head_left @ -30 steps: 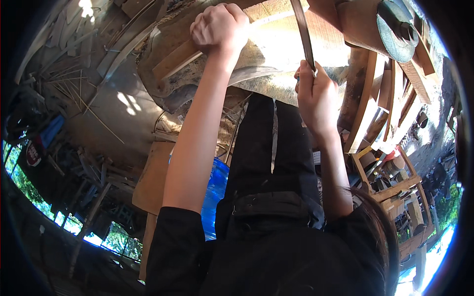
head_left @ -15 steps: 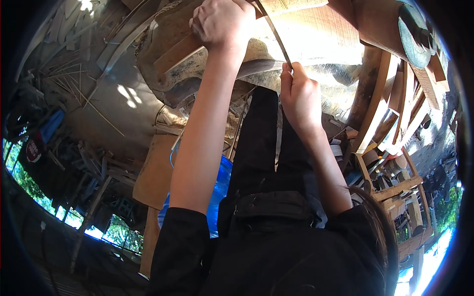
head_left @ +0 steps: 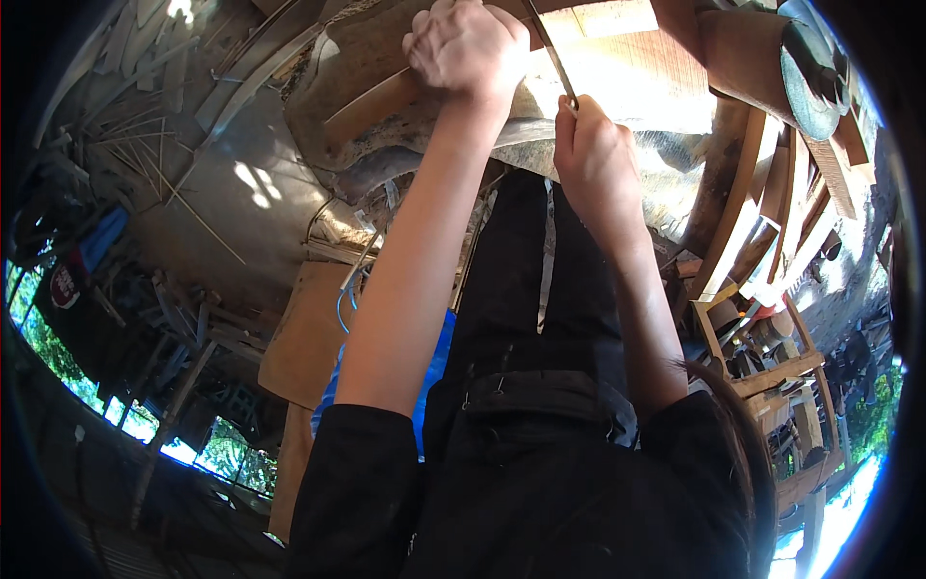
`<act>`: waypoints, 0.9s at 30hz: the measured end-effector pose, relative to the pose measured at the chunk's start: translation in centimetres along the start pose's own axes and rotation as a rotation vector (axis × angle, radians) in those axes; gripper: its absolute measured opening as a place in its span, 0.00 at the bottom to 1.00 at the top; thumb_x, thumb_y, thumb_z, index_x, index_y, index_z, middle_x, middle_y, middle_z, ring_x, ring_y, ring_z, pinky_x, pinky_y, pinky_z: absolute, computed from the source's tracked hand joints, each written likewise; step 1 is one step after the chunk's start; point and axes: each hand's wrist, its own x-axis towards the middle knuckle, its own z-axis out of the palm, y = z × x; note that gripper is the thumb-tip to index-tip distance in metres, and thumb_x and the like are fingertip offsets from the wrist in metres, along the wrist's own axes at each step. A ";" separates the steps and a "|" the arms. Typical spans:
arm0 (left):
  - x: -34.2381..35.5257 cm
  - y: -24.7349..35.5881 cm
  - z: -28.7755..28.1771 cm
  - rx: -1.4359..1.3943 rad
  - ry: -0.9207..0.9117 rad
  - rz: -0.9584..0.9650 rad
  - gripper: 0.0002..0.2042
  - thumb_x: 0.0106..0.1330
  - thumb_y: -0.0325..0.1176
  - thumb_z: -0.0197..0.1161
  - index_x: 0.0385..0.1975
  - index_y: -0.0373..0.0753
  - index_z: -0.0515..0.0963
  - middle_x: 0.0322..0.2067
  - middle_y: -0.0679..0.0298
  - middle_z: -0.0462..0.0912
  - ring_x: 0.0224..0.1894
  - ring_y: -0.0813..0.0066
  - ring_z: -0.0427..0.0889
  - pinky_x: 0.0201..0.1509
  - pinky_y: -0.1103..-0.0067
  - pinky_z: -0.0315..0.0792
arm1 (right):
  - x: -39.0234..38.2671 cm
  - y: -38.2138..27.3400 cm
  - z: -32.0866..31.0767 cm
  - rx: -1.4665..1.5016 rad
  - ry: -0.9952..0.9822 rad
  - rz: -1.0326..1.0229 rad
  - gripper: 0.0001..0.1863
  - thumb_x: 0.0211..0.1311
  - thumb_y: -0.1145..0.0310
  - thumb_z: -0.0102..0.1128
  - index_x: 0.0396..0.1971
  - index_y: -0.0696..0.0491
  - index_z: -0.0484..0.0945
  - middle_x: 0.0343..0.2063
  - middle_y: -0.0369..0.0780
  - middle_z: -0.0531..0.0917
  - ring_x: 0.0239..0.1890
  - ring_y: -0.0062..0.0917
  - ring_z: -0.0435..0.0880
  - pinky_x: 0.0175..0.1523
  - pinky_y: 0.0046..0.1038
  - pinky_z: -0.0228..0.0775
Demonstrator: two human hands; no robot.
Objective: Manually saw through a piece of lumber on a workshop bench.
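My right hand (head_left: pixel 600 159) is closed round the near end of a long, thin, dark strip (head_left: pixel 557 60), which may be a file or a blade. The strip slants away from me and leaves the picture at the top edge. My left hand (head_left: pixel 468 48) is balled over a piece of reddish-brown wood (head_left: pixel 371 104) on the worn log bench (head_left: pixel 318 154). What its fingers grip is hidden under the knuckles. Right of the strip, a sunlit wooden board (head_left: pixel 670 68) lies on the bench.
A thick log with a grey-green end (head_left: pixel 808 82) lies at the far right. Curved wooden pieces (head_left: pixel 738 207) and a wooden frame (head_left: pixel 786 372) stand below it. Left of my legs are a blue bag (head_left: pixel 432 372) and a brown panel (head_left: pixel 304 333). Thin sticks (head_left: pixel 198 217) litter the left floor.
My right hand has moved forward with the dark strip, which reaches further past the top edge. My left hand and the wood beneath it appear slightly further right in the picture.
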 end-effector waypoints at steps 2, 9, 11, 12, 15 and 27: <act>0.4 -0.9 0.4 -0.010 -0.029 -0.022 0.10 0.50 0.33 0.51 0.22 0.37 0.80 0.30 0.57 0.81 0.34 0.60 0.79 0.40 0.71 0.72 | -2.0 0.2 -0.2 -0.152 0.058 -0.105 0.11 0.59 0.68 0.48 0.20 0.58 0.69 0.11 0.49 0.75 0.17 0.41 0.78 0.24 0.37 0.70; 0.6 -0.2 0.8 0.020 -0.231 -0.043 0.13 0.49 0.34 0.48 0.18 0.37 0.80 0.20 0.52 0.80 0.26 0.52 0.80 0.36 0.66 0.74 | 1.9 -0.4 -0.3 0.012 0.031 -0.018 0.11 0.59 0.68 0.48 0.21 0.58 0.69 0.11 0.50 0.75 0.17 0.42 0.78 0.24 0.37 0.69; 0.2 0.2 0.3 0.012 -0.096 0.011 0.11 0.49 0.33 0.50 0.20 0.37 0.80 0.24 0.55 0.80 0.29 0.56 0.79 0.37 0.69 0.73 | 3.1 -0.4 0.3 0.030 0.135 -0.164 0.11 0.60 0.69 0.47 0.20 0.58 0.69 0.10 0.49 0.73 0.16 0.42 0.77 0.22 0.36 0.69; -0.1 0.4 0.0 -0.002 0.041 0.066 0.10 0.49 0.32 0.52 0.22 0.37 0.80 0.28 0.58 0.81 0.32 0.61 0.79 0.39 0.72 0.72 | 2.6 -0.3 0.4 0.030 0.134 -0.163 0.11 0.60 0.69 0.47 0.20 0.58 0.69 0.10 0.49 0.73 0.16 0.42 0.77 0.22 0.36 0.69; 0.3 -0.3 -0.4 0.006 0.043 0.063 0.09 0.49 0.31 0.52 0.20 0.37 0.79 0.24 0.59 0.80 0.30 0.63 0.79 0.38 0.73 0.72 | -1.5 0.2 0.6 0.053 0.009 0.033 0.11 0.60 0.69 0.47 0.20 0.57 0.69 0.08 0.48 0.72 0.14 0.41 0.76 0.20 0.36 0.68; 0.5 0.5 0.5 0.011 -0.034 -0.001 0.11 0.51 0.33 0.50 0.19 0.37 0.79 0.23 0.56 0.80 0.29 0.60 0.80 0.36 0.71 0.73 | 2.1 0.2 0.8 -0.001 0.136 -0.094 0.12 0.58 0.69 0.50 0.16 0.55 0.67 0.07 0.45 0.72 0.13 0.36 0.76 0.19 0.32 0.68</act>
